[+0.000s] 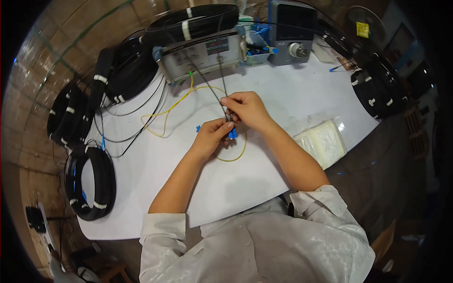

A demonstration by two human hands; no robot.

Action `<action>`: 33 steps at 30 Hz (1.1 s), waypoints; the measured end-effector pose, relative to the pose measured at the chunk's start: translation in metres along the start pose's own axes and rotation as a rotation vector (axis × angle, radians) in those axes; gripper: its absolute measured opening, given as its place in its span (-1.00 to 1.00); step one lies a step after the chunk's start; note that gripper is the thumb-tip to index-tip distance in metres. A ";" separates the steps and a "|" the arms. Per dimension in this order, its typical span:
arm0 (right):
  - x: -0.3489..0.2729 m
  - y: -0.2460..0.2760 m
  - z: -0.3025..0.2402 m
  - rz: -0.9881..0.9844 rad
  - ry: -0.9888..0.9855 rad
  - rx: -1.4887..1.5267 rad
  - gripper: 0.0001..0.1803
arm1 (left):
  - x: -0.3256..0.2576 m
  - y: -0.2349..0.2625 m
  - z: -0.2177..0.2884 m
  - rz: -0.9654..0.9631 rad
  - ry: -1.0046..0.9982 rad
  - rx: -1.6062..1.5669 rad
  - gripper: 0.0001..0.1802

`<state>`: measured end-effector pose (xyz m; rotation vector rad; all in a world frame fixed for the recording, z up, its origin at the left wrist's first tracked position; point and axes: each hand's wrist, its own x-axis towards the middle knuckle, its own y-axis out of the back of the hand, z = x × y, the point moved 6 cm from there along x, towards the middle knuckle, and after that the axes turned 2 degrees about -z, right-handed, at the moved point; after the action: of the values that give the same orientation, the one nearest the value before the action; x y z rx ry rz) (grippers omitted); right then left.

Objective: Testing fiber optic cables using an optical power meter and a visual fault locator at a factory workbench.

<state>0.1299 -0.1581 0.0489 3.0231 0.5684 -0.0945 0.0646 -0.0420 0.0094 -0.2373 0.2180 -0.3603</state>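
Observation:
My left hand (pixel 211 137) and my right hand (pixel 247 109) meet over the middle of a white table (pixel 226 188). Together they pinch a thin black cable (pixel 212 92) that runs up to a grey test instrument (pixel 203 53). A blue connector (pixel 232 134) sits at my left fingertips, at the cable's end. A yellow fibre cable (pixel 170 108) loops from the instrument's green plug (pixel 190 73) under my hands and around to the right. A second small blue connector (pixel 198 128) lies just left of my left hand.
Several black cable coils with white ties lie around the table: one at front left (pixel 89 181), others at left (pixel 71 113), back (pixel 193 21) and right (pixel 377 89). A grey-blue box with a knob (pixel 292 33) stands at the back. A clear bag of white wipes (pixel 323 141) lies right.

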 end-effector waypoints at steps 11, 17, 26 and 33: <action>0.057 0.140 -0.001 0.417 0.251 -0.259 -0.65 | 0.005 0.007 -0.010 0.077 -0.059 -0.010 -0.73; 0.076 0.195 -0.014 0.791 0.434 -0.515 -0.54 | 0.004 0.010 -0.014 0.043 -0.105 -0.004 -0.77; 0.087 0.189 -0.041 0.666 0.654 -0.765 -0.64 | 0.005 0.008 -0.014 0.029 -0.094 -0.038 -0.78; 0.028 0.142 -0.110 0.603 0.932 -0.525 -0.69 | 0.004 0.008 -0.011 0.012 -0.087 -0.055 -0.75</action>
<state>0.2128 -0.2715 0.1636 2.4101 -0.2951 1.2851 0.0682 -0.0381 -0.0034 -0.3048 0.1438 -0.3318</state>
